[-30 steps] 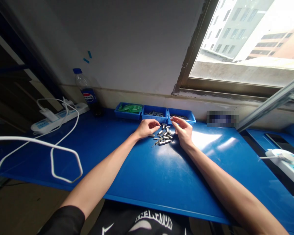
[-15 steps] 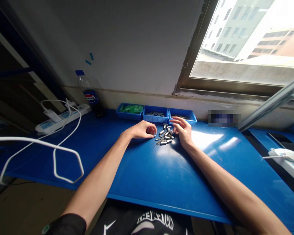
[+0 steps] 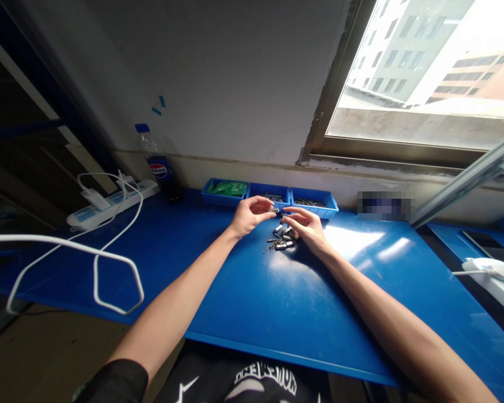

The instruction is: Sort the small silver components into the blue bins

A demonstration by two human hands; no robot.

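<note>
My left hand point(image 3: 250, 217) pinches a small silver metal piece point(image 3: 274, 210) between thumb and fingertips, a little above the blue table. Close to its right is my right hand point(image 3: 306, 226), its thumb and fingers drawn together; whatever sits at those fingertips is too small to make out. Below the hands lies a loose pile of small silver metal blocks point(image 3: 284, 245), with several thin brass-coloured pins point(image 3: 271, 242) along its left side. My right fingers hide part of this pile.
Three blue bins stand against the wall: one with green pieces point(image 3: 224, 189), a middle one of metal parts point(image 3: 273, 197), and one of thin dark parts point(image 3: 311, 202). A cola bottle point(image 3: 159, 170), power strip point(image 3: 109, 204) and looping white cable point(image 3: 139, 280) occupy the left.
My left hand has risen and moved right, bringing the metal piece up towards my right hand. My right fingers have moved slightly left and closed together over the pile.
</note>
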